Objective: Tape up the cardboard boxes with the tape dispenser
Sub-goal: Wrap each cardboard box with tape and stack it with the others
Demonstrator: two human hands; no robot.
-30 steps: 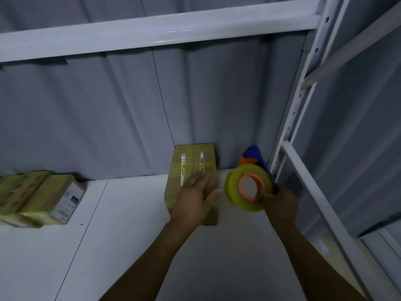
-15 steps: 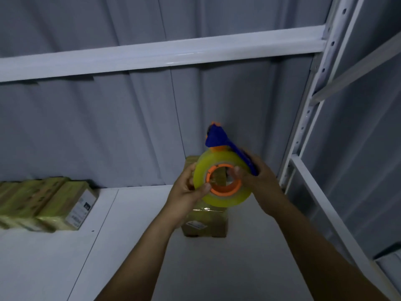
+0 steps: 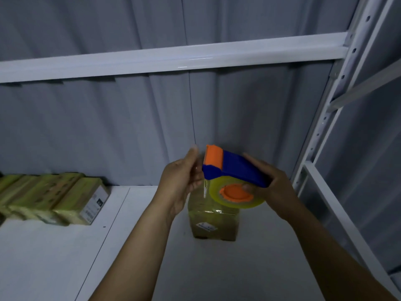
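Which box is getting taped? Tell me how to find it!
Find the white shelf. One cardboard box stands near its back, just under the blue-and-orange tape dispenser. Unlike the row of boxes at the far left, it stands alone.

A storeroom: white metal shelving rack [image 3: 173, 59] against a corrugated wall [image 3: 108, 127], taped boxes [image 3: 54, 198] shelved.

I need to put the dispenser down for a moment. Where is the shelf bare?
Widest bare patch: the shelf between the row of taped boxes at left and the single box mid-shelf. Narrower strip between that box and the rack upright. Back left is crowded.
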